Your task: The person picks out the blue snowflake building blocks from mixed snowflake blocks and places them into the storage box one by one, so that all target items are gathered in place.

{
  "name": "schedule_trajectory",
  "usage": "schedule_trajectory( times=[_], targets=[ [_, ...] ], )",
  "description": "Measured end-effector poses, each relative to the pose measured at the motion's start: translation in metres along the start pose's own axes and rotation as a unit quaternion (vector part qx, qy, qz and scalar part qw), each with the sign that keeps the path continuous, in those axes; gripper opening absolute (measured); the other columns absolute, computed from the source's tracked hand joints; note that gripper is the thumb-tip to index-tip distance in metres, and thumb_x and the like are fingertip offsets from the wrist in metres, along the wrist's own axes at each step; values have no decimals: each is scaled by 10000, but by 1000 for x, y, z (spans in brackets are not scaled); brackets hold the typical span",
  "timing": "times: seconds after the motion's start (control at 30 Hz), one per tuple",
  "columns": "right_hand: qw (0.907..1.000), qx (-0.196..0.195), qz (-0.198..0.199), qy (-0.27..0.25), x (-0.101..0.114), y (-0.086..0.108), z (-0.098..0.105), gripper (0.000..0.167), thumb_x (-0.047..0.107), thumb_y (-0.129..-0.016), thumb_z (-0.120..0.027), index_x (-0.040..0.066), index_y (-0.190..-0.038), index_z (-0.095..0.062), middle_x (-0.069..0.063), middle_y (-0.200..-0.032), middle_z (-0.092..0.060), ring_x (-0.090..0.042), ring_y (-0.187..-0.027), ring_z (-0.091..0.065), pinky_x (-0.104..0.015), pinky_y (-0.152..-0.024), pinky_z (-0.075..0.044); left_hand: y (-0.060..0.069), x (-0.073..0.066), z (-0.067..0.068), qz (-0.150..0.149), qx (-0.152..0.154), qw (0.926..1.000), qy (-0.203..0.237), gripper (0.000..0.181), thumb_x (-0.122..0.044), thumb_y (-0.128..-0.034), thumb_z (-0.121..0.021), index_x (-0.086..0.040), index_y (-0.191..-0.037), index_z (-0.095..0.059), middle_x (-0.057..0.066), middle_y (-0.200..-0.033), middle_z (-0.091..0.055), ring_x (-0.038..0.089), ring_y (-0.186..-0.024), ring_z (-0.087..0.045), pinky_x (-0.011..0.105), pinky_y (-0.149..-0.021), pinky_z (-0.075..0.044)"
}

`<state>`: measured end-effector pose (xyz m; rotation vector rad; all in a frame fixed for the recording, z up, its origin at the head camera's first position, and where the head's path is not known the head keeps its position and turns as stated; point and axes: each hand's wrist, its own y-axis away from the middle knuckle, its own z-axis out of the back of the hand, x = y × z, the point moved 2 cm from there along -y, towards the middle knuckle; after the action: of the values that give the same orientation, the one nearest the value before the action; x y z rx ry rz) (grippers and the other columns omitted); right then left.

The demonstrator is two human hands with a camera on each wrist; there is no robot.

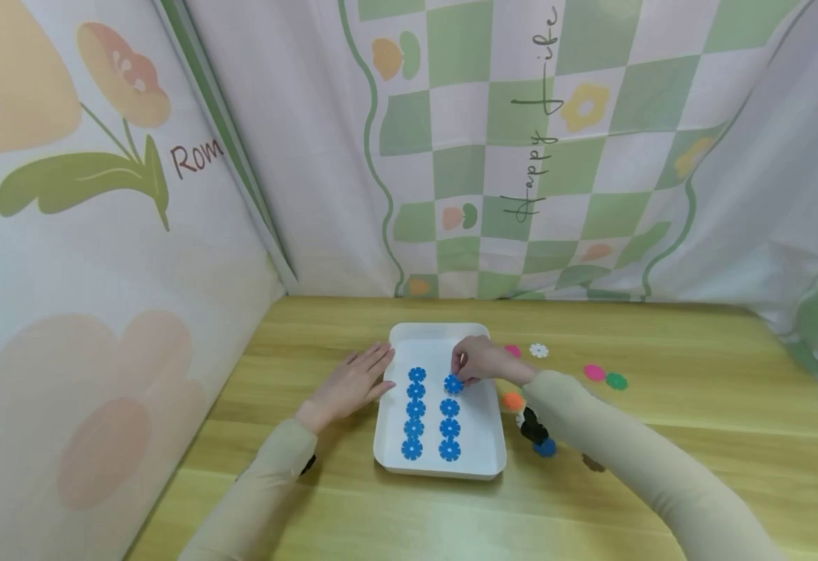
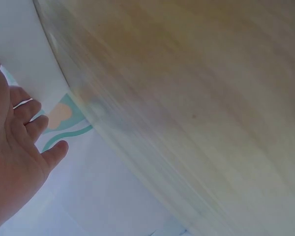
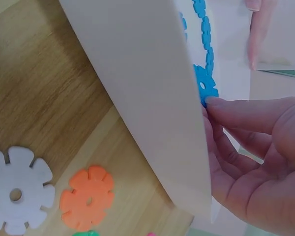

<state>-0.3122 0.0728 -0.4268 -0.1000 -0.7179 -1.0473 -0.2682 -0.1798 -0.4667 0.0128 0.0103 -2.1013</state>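
A white tray [image 1: 475, 460] sits on the wooden table, holding two columns of blue notched discs. The left column, with its disc [image 1: 416, 408] at mid-height, stands a little longer than the right one. My right hand [image 1: 481, 360] reaches over the tray's right side and pinches a blue notched disc [image 1: 453, 384] between thumb and fingers, above the other discs of that column; the right wrist view shows this disc [image 3: 205, 86] tilted at the thumb tip. My left hand [image 1: 354, 383] rests along the tray's left rim with fingers extended. In the left wrist view the left hand [image 2: 19, 142] appears beside the tray wall.
Right of the tray lie loose notched discs: white [image 1: 538, 351], pink [image 1: 594, 372], green [image 1: 616, 381], orange [image 1: 513, 401], black [image 1: 534, 427], blue [image 1: 545, 448] and brown [image 1: 594, 463]. Curtains [image 1: 325, 156] hang behind the table [image 1: 297, 499].
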Motion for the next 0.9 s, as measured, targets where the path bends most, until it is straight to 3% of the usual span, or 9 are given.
schedule_trajectory(
  times=[0.57, 0.9],
  targets=[
    [9995, 77, -282, -103, -4, -8, -9, 55, -11, -860, -695, 32, -837, -668, -85, -848, -689, -187, -709, -671, -289, -682, -602, -1, 0, 0, 31, 45, 10000, 38, 660, -498, -1060, -344, -96, -1574, -248, 67, -1657, -227, 253, -1539, -239, 491, -1234, -286],
    [9992, 122, -369, -136, -4, -10, -14, 40, 7, -868, -698, -16, -896, -681, -88, -838, -683, -167, -680, -662, -267, -663, -594, -2, 2, -2, 16, 58, 10000, -51, 662, -505, -1060, -334, -97, -1574, -248, 70, -1657, -226, 252, -1539, -237, 476, -1237, -284]
  ],
)
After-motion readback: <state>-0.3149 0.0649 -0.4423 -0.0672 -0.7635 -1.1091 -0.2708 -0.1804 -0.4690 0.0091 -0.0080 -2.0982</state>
